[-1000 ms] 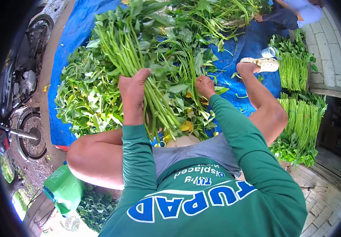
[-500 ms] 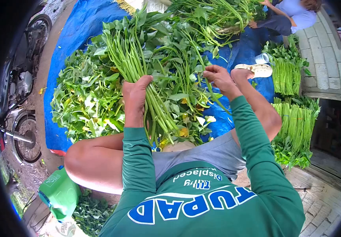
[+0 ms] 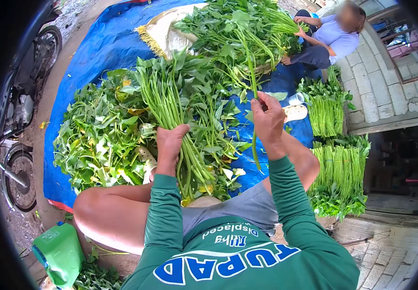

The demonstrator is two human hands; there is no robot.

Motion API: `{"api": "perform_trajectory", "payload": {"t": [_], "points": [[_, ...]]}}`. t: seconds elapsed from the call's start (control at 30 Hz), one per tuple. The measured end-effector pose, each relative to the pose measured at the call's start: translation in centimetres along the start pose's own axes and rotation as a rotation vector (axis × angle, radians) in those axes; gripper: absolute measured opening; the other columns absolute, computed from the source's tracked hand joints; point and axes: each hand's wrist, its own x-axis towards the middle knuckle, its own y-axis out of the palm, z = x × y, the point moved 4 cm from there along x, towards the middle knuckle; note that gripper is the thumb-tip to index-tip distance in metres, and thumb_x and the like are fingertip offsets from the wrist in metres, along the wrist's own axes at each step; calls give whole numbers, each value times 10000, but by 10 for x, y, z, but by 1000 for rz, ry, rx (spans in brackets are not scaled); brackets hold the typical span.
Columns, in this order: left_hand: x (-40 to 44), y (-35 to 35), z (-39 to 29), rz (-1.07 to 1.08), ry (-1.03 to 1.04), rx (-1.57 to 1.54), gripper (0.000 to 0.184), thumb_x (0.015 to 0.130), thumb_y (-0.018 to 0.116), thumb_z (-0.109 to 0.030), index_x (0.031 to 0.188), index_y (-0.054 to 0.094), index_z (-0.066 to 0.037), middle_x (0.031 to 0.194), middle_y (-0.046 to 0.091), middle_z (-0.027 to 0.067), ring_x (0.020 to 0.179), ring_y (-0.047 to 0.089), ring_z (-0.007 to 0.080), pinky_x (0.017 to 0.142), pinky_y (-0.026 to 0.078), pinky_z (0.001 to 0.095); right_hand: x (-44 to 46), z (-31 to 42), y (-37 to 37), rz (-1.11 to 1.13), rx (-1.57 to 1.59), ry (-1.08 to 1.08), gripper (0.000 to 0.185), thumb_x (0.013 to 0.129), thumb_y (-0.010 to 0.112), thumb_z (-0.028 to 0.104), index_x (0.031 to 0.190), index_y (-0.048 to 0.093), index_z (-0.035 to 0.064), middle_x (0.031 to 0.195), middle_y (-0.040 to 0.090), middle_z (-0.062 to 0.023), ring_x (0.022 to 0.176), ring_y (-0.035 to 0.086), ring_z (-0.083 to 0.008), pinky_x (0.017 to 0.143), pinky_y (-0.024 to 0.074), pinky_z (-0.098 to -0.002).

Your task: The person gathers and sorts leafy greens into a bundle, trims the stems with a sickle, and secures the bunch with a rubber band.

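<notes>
My left hand (image 3: 171, 145) is wrapped round a thick bunch of water spinach (image 3: 163, 99), its leaves pointing away and the cut stem ends towards my lap. Between the thumb and fingers of my right hand (image 3: 269, 118) is a single water spinach stem (image 3: 254, 79), held upright with a leaf at its top and its lower end hanging below the hand. Under and beyond the bunch lies a heap of loose water spinach leaves (image 3: 97, 140), some yellowed, on a blue tarp (image 3: 93, 50).
Tied bundles of stems (image 3: 339, 166) are stacked at the right by a doorway. Another person (image 3: 337, 41) sits at the far right, handling greens. A white cup (image 3: 296, 99), a pale sack (image 3: 168, 29), a green jug (image 3: 59, 253) and a motorcycle (image 3: 22, 111) surround the tarp.
My right hand has lifted its stem, which now stands upright and clear of the heap. My left hand keeps hold of the bunch. The view has tilted up, showing more of the other person.
</notes>
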Motion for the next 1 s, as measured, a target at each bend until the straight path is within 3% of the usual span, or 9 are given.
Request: {"api": "perform_trajectory", "payload": {"t": [0.23, 0.33, 0.37, 0.53, 0.6, 0.67, 0.73, 0.83, 1.0], "points": [[5, 31, 42, 186, 22, -231, 295, 893, 816, -92, 1153, 734, 20, 985, 767, 77, 806, 728, 166, 732, 602, 325, -59, 5, 59, 239, 49, -4, 298, 961, 736, 146, 1199, 764, -31, 1016, 773, -192, 834, 737, -305, 820, 588, -396], [-2, 28, 75, 218, -37, -365, 275, 922, 807, -133, 1163, 737, -20, 982, 767, 56, 812, 734, 166, 733, 614, 330, -119, -24, 108, 532, 169, 222, 346, 985, 744, 158, 1275, 756, -29, 1039, 799, -139, 896, 714, -144, 811, 573, -317], [0, 29, 82, 225, -57, -427, 266, 929, 806, -146, 1159, 737, -31, 978, 767, 52, 811, 737, 170, 729, 620, 334, -124, -32, 113, 581, 188, 276, 367, 977, 741, 175, 1283, 754, -26, 1071, 803, -155, 927, 732, -171, 845, 578, -329], [10, 6, 149, 389, -496, -425, 241, 958, 813, -241, 1121, 742, -79, 962, 772, 41, 798, 748, 177, 705, 642, 358, -153, -68, 133, 805, 323, 498, 409, 967, 723, 224, 1295, 752, -19, 1145, 817, -173, 989, 765, -204, 912, 587, -354], [13, 3, 170, 303, -463, -410, 248, 958, 815, -235, 1133, 737, -77, 967, 767, 30, 803, 742, 165, 716, 634, 348, -164, -75, 136, 779, 193, 425, 399, 972, 707, 235, 1273, 760, -22, 1133, 816, -187, 980, 771, -214, 910, 586, -355], [2, 10, 168, 86, -172, -369, 422, 909, 880, -217, 1248, 696, -45, 1088, 764, 61, 881, 728, 152, 744, 595, 315, -179, -88, 146, 742, 200, 418, 388, 976, 701, 240, 1259, 765, -17, 1118, 816, -191, 969, 773, -221, 902, 587, -367], [-8, 13, 160, -49, -127, -234, 385, 896, 890, -229, 1172, 733, -11, 1021, 771, 74, 831, 724, 164, 718, 588, 321, -184, -89, 152, 809, 251, 439, 382, 991, 684, 255, 1255, 765, -9, 1102, 812, -188, 974, 769, -254, 900, 583, -381], [9, 3, 173, 202, -516, -281, 305, 879, 884, -201, 1053, 765, 19, 944, 770, 72, 782, 716, 165, 696, 577, 324, -192, -85, 152, 824, 169, 437, 354, 1010, 669, 220, 1260, 758, -14, 1098, 812, -141, 962, 741, -187, 892, 574, -360], [8, 9, 109, 171, -186, -13, 235, 859, 830, -111, 1027, 758, 37, 921, 765, 79, 769, 715, 161, 685, 583, 323, -141, -56, 128, 631, 242, 234, 339, 1006, 703, 286, 1131, 755, -24, 992, 771, -132, 881, 698, -207, 819, 556, -387]]}}
